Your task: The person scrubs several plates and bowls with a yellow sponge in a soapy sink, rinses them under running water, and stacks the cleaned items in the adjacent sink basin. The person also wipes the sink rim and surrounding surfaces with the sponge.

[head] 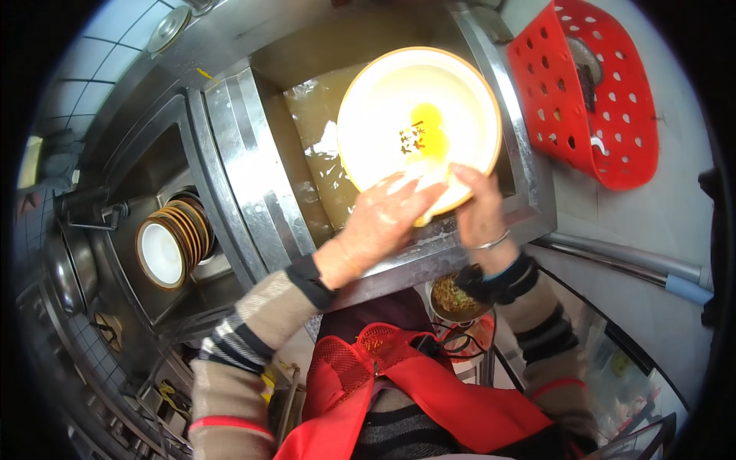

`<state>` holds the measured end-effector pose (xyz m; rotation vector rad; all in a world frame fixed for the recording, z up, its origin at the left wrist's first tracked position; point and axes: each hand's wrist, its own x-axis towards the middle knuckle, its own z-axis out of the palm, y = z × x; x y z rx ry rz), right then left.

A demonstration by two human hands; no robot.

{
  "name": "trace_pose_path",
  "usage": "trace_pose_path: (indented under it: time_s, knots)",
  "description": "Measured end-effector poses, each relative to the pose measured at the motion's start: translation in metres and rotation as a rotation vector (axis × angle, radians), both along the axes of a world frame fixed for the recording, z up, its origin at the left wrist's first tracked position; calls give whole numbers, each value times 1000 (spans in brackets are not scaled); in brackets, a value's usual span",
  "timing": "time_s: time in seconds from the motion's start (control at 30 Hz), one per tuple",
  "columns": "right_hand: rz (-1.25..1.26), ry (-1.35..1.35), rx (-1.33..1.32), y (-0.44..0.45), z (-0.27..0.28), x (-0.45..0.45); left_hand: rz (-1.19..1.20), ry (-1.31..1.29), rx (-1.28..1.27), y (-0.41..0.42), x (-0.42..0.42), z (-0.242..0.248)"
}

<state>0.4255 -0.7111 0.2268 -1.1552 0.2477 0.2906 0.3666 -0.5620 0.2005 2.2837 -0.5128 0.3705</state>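
Observation:
A large white bowl or deep plate (pixel 379 109) with an orange rim and a printed yellow motif is tilted over a steel sink of cloudy water (pixel 322 167). My right hand (pixel 480 207), with a bracelet at the wrist, grips its lower right rim. My left hand (pixel 382 218) lies on the dish's lower inside edge, its fingers on something pale, perhaps a cloth, too bright to make out. Whether that hand grips the pale thing or only presses on it, I cannot tell.
A second steel sink basin at left holds a leaning stack of brown-rimmed bowls (pixel 164 253). A red perforated basket (pixel 621 115) stands on the right. Below the sink's front edge is a pot of food scraps (pixel 454 296). A round metal lid (pixel 169 29) rests at the upper left.

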Motion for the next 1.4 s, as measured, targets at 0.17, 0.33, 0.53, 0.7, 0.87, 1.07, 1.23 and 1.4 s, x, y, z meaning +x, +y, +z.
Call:
trace_pose_path:
  time_s: [0.17, 0.33, 0.53, 0.7, 0.87, 1.07, 1.23, 1.4]
  knots:
    - [97, 82, -75, -5, 10, 20, -102, 22, 66, 14, 8, -2]
    - [99, 45, -40, -7, 14, 15, -45, -75, 165, 38, 13, 3]
    - [93, 48, -14, 0, 7, 17, -22, -7, -8, 0, 0, -4]
    - [144, 97, -56, -20, 11, 23, -73, -40, 268, 44, 6, -5]
    - [41, -5, 17, 6, -18, 0, -49, 174, -136, 0, -10, -11]
    - [316, 80, -36, -28, -1, 35, -361, 86, 303, 74, 18, -24]
    - [500, 305, -72, -27, -5, 46, -274, -129, 782, 101, 79, -12]
    - [465, 402, 87, -22, -23, 42, -415, -151, 665, 86, 85, -14]
